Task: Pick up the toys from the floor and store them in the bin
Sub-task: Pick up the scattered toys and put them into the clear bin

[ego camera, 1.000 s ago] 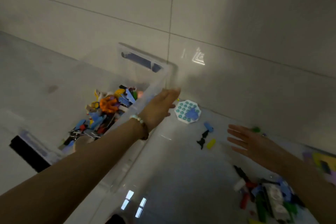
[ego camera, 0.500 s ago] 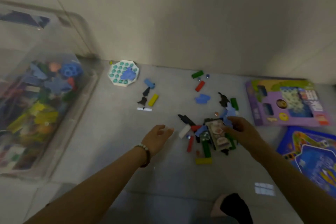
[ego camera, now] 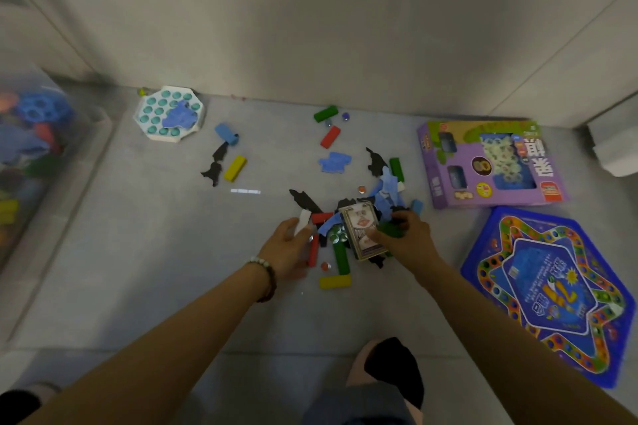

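Observation:
A heap of small toys lies on the grey floor: coloured blocks, blue and black flat pieces, glass marbles and a card box [ego camera: 363, 230]. My left hand [ego camera: 288, 248] rests at the heap's left edge, fingers curled around a white block [ego camera: 303, 221]. My right hand [ego camera: 404, 238] is on the heap's right side, fingers closing on dark green and black pieces beside the card box. The clear plastic bin [ego camera: 103, 121], partly filled with toys, stands at the far left.
A white octagonal board [ego camera: 170, 114] lies near the wall. Loose blocks sit between it and the heap: a yellow block [ego camera: 234, 168] and a red block [ego camera: 330, 137]. A purple game box [ego camera: 490, 162] and a blue star board [ego camera: 549, 290] lie at right. My foot [ego camera: 390, 366] is below.
The view swung from the bin to the floor. Both hands dropped onto the toy heap; my left hand reached the white block and my right hand closed in beside the card box.

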Motion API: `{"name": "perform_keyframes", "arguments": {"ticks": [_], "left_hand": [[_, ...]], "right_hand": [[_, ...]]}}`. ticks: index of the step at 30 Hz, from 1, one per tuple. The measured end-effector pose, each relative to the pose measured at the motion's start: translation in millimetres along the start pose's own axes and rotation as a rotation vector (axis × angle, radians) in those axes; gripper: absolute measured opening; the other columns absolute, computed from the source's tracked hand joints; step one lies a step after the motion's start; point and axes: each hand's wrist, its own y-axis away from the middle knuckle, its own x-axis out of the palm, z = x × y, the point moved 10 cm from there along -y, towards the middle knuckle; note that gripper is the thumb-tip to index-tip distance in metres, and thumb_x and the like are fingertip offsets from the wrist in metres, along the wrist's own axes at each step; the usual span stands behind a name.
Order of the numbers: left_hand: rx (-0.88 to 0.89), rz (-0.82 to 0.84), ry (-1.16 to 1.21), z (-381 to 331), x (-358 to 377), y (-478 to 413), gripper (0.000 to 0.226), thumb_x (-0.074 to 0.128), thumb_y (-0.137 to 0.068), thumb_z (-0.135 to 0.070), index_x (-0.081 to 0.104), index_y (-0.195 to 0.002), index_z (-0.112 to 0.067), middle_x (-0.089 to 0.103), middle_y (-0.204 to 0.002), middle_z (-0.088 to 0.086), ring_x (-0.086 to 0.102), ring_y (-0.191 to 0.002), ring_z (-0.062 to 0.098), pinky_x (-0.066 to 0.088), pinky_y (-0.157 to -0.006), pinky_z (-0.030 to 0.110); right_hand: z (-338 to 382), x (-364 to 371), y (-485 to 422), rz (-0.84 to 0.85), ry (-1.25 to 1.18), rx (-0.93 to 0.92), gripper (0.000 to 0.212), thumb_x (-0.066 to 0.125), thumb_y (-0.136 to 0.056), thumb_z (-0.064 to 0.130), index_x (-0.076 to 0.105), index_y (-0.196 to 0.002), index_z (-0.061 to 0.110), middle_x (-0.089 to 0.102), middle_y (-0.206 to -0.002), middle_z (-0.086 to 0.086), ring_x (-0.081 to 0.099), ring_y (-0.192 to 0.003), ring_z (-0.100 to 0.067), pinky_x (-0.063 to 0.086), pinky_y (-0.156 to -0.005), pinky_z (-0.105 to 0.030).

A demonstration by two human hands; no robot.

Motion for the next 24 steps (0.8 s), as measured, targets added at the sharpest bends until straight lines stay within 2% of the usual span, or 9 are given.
{"name": "perform_keyframes", "arguments": {"ticks": [1, 2, 5, 7, 10, 12, 15, 19, 24], "left_hand": [[-0.039, -0.014, 0.071, 3.1, -0.6, 1.7, 0.052, 0.044, -0.096, -0.033, 0.026, -0.143, -0.022, 0.042, -0.141, 0.015, 0.051, -0.119, 0.035, 0.052, -0.086, 0.037], [-0.081, -0.031, 0.125, 7.2, -1.4, 2.5, 0.054, 0.045, -0.094, -0.039, 0.026, -0.143, -0.026, 0.041, -0.142, 0.014, 0.052, -0.118, 0.035, 0.053, -0.084, 0.042], [-0.079, -0.012, 0.144, 6.5, 2.7, 3.1, 0.055, 0.046, -0.092, -0.043, 0.026, -0.142, -0.029, 0.039, -0.144, 0.013, 0.05, -0.119, 0.034, 0.052, -0.089, 0.046], [-0.075, 0.006, 0.194, 5.6, 5.4, 4.8, 0.054, 0.046, -0.093, -0.041, 0.026, -0.142, -0.029, 0.041, -0.143, 0.013, 0.052, -0.117, 0.035, 0.051, -0.089, 0.047], [-0.082, 0.029, 0.325, 1.4, 10.4, 9.3, 0.052, 0.044, -0.095, -0.036, 0.025, -0.142, -0.027, 0.046, -0.139, 0.014, 0.06, -0.105, 0.033, 0.054, -0.075, 0.041], [-0.086, 0.046, 0.356, -0.4, 13.9, 10.0, 0.051, 0.04, -0.096, -0.036, 0.023, -0.143, -0.027, 0.047, -0.138, 0.014, 0.06, -0.099, 0.032, 0.053, -0.071, 0.039], [-0.081, 0.057, 0.362, -0.1, 15.7, 8.6, 0.049, 0.038, -0.097, -0.038, 0.023, -0.143, -0.027, 0.047, -0.137, 0.014, 0.059, -0.106, 0.035, 0.052, -0.079, 0.043], [-0.081, 0.057, 0.343, 3.6, 13.9, 7.0, 0.049, 0.037, -0.097, -0.042, 0.026, -0.142, -0.026, 0.048, -0.135, 0.013, 0.059, -0.106, 0.035, 0.052, -0.087, 0.047], [-0.094, 0.011, 0.392, 7.6, 8.5, 5.1, 0.037, 0.036, -0.099, -0.037, 0.038, -0.13, -0.02, 0.053, -0.126, 0.013, 0.06, -0.101, 0.033, 0.052, -0.085, 0.047]], "right_hand": [[-3.2, 0.2, 1.4, -0.009, 0.015, 0.008, 0.067, 0.081, -0.068, 0.03, 0.047, -0.121, 0.009, 0.047, -0.125, -0.016, 0.052, -0.111, -0.027, 0.047, -0.097, -0.039], [-5.2, 1.0, 2.8, -0.021, 0.024, 0.006, 0.07, 0.083, -0.067, 0.031, 0.045, -0.122, 0.009, 0.046, -0.125, -0.016, 0.051, -0.112, -0.028, 0.046, -0.097, -0.039], [-4.5, 10.3, 7.2, -0.026, 0.049, -0.019, 0.078, 0.084, -0.064, 0.032, 0.042, -0.124, 0.008, 0.043, -0.128, -0.017, 0.049, -0.115, -0.03, 0.045, -0.099, -0.043], [-1.6, 15.5, 9.3, -0.036, 0.059, -0.045, 0.08, 0.085, -0.062, 0.033, 0.041, -0.125, 0.009, 0.04, -0.128, -0.015, 0.048, -0.116, -0.029, 0.044, -0.098, -0.039], [2.3, 18.7, 10.9, -0.053, 0.054, -0.059, 0.085, 0.086, -0.059, 0.039, 0.038, -0.124, 0.011, 0.04, -0.125, -0.011, 0.046, -0.116, -0.026, 0.041, -0.094, -0.033], [2.3, 21.0, 10.8, -0.052, 0.068, -0.056, 0.092, 0.086, -0.057, 0.041, 0.035, -0.128, 0.011, 0.039, -0.129, -0.011, 0.043, -0.12, -0.028, 0.041, -0.101, -0.038], [3.5, 24.7, 10.9, -0.051, 0.124, -0.064, 0.099, 0.084, -0.06, 0.041, 0.031, -0.136, 0.006, 0.035, -0.138, -0.014, 0.037, -0.128, -0.031, 0.036, -0.107, -0.047], [3.8, 29.1, 12.0, -0.065, 0.192, -0.06, 0.095, 0.078, -0.069, 0.04, 0.027, -0.14, 0.004, 0.03, -0.144, -0.017, 0.029, -0.134, -0.033, 0.033, -0.108, -0.048], [7.8, 27.0, 13.4, -0.08, 0.214, -0.079, 0.077, 0.077, -0.069, 0.038, 0.042, -0.129, 0.006, 0.038, -0.134, -0.017, 0.038, -0.126, -0.032, 0.04, -0.103, -0.045]]}}
